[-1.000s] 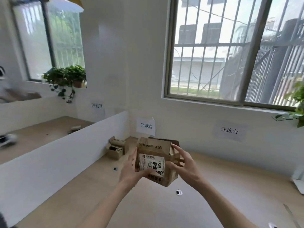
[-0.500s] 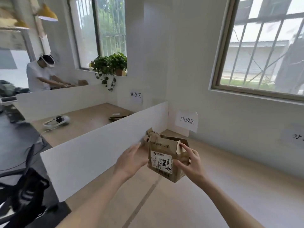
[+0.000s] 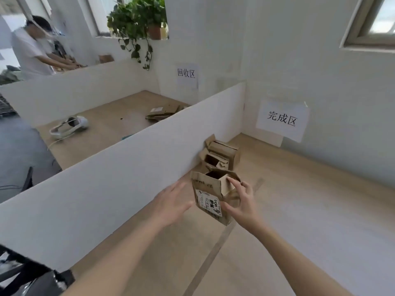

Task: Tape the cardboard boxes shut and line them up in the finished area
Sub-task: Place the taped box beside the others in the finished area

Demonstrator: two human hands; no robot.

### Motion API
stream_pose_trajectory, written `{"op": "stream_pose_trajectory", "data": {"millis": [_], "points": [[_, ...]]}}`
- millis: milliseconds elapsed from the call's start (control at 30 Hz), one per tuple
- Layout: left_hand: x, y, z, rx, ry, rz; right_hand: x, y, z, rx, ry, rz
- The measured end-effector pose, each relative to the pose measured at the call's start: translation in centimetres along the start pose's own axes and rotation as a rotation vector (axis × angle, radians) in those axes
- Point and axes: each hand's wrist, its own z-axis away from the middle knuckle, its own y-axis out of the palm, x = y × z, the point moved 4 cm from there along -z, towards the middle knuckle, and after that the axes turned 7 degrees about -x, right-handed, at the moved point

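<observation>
You have two paper signs on the white wall: the left sign [image 3: 186, 73] over the far desk reads "回收区", and the right sign [image 3: 282, 119] in the corner reads "完成区". The cardboard box [image 3: 210, 197] in your right hand [image 3: 242, 201] carries a white label [image 3: 208, 202] with bold black handwriting, too blurred to read.
</observation>
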Motion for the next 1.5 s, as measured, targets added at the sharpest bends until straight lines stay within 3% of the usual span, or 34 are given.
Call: {"op": "stream_pose_trajectory", "data": {"millis": [233,467,933,1200,1500], "points": [[6.5,8.4,-7.0,0.101,-0.127,0.122,-9.6,8.0,-6.5,0.146,0.015,0.015],[10.2,13.7,-11.5,0.098,-0.138,0.051,-15.3,11.5,-11.5,0.111,0.062,0.037],[9.9,16.1,-14.8,0.073,-0.085,0.066,-15.7,15.4,-17.1,0.093,0.106,0.049],[7.4,14.8,-13.5,0.078,-0.064,0.049,-14.2,10.6,-14.1,0.097,0.091,0.150],[-4.7,7.5,-9.8,-0.001,0.130,-0.002,-4.2,-4.0,-8.1,0.054,-0.005,0.552]]}}
